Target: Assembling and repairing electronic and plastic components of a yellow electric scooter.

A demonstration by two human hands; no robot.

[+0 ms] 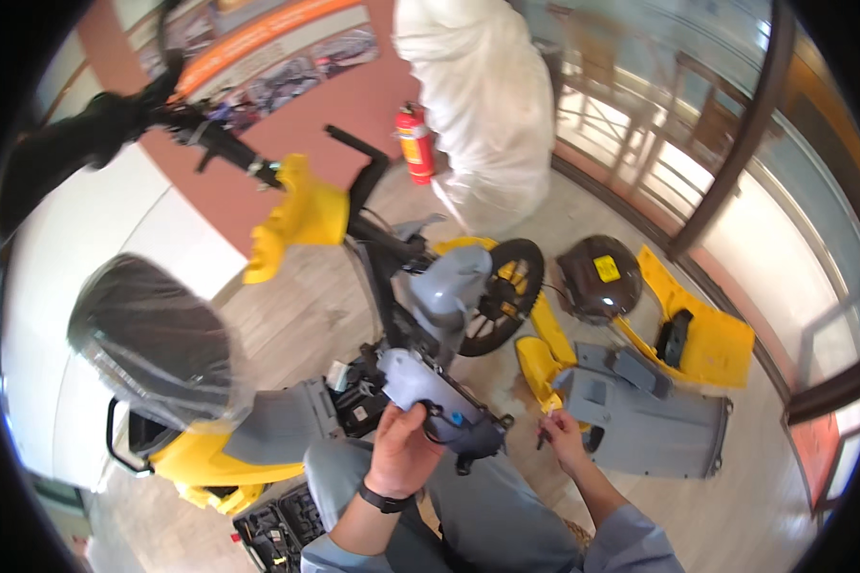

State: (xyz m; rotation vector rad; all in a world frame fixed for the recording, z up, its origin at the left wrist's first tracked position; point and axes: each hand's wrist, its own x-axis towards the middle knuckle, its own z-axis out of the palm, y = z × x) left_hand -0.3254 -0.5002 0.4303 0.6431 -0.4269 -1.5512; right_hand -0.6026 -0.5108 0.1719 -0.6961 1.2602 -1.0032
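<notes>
The left hand (pixel 403 449), a black band at its wrist, has its fingers curled around the near end of a long grey plastic scooter panel (pixel 440 399) with black wiring and a small blue connector on its inner face, and holds that panel raised over the lap, just in front of the stripped black frame of the yellow electric scooter (pixel 354 286). The right hand (pixel 564 437) is pinched on a thin dark tool (pixel 543 439), probably a small screwdriver, though it is too small to tell. To do this well, it seems wise to keep the panel steady and tilted so that its inner side faces up, to leave the wiring slack rather than stretched, and to bring the tool in squarely at the fastener or connector without levering on the plastic. The panel looks rigid, curved and matte grey, with a dark bracket at its far end. On the wooden floor to the right lie a broad grey body cover (pixel 640 420), flat yellow fairing pieces (pixel 707 339) and a round dark brown housing (pixel 597 277); an open black tool case (pixel 277 525) lies at lower left.
</notes>
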